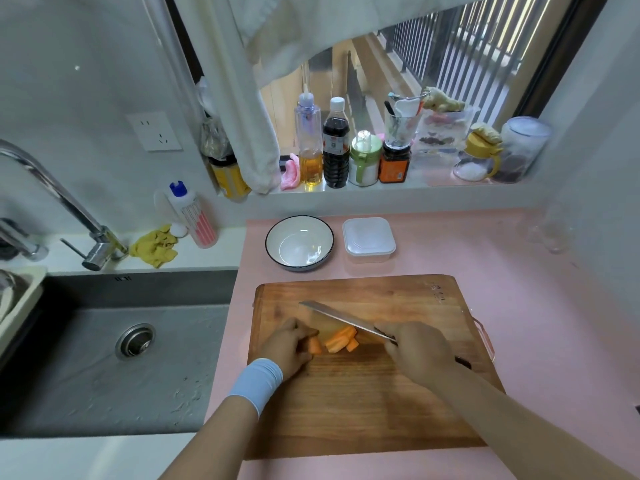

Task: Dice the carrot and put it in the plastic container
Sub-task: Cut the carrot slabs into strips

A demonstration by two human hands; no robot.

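The fingers of the left hand curl down onto the carrot and hold its left end against the cutting board. Their tips are tucked under and mostly hidden by the back of the hand. The right hand is closed round the handle of a knife. The handle is almost wholly covered, with only a dark end showing at the right, and this hand's fingers are out of sight beneath it. The blade runs from the hand toward the far left, standing against the far side of the orange pieces; whether its edge is in the carrot is hard to make out. A few chunks lie together, touching, near the middle of the board, but their number is unclear. A pale blue wristband sits on the left wrist. The plastic container stands lidded on the pink worktop beyond the board's far edge, a dark-rimmed bowl just left of it. A sink lies to the left.
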